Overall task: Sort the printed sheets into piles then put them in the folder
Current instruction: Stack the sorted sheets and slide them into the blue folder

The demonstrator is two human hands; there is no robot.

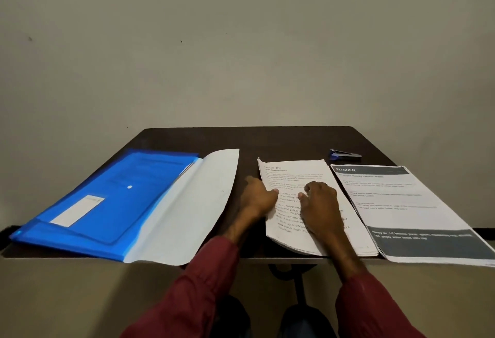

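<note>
A blue plastic folder (107,198) lies at the table's left, with a blank white sheet (195,209) lying half on its right side. A pile of text-printed sheets (292,177) sits in the middle. My left hand (258,198) grips that pile's left edge, thumb on top. My right hand (321,206) rests on the same pile with its fingers bent, touching the paper. To the right lies a second pile topped by a sheet headed "KITCHEN" (401,203) with dark grey bands, reaching over the table's front edge.
A small blue and black stapler (344,154) lies at the back right of the dark table (267,139). The table stands against a plain wall. My knees and the table's leg (300,284) show below the front edge.
</note>
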